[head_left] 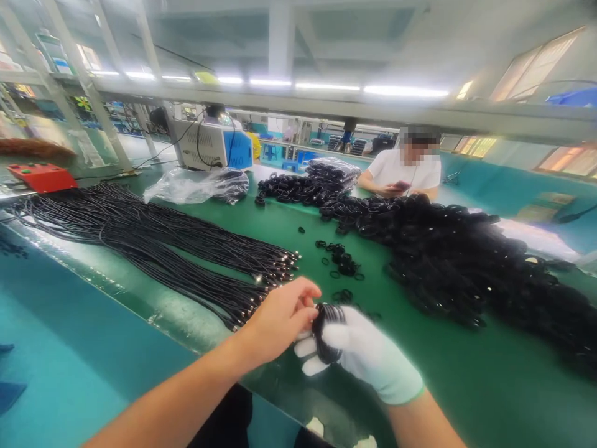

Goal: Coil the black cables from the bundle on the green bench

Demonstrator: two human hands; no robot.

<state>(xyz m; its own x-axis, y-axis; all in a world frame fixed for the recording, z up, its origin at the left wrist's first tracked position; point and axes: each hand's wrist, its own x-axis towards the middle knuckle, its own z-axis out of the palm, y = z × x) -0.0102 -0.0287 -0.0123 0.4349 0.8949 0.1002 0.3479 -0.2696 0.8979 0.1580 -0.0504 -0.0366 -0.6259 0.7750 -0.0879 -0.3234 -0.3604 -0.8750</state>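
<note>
A coil of black cable [329, 333] is gripped in my right hand [368, 348], which wears a white glove. The gloved thumb lies over the loops and the fingers wrap underneath. My left hand [284, 314] is bare, its thumb and curled fingers closed at the near left edge of the coil; the exact pinch is partly hidden. Left of the hands lie long straight black cables [177, 249] in two bundles, their metal plug ends [284, 267] towards me. Beyond the hands, small black rings [342, 258] are scattered on the green table [280, 224].
A large heap of coiled black cables [433, 249] covers the right side. At the back are a clear plastic bag [186, 186], a grey-and-blue machine [209, 144] and a red control box [41, 177]. A person in a white shirt [387, 168] sits opposite, holding a phone.
</note>
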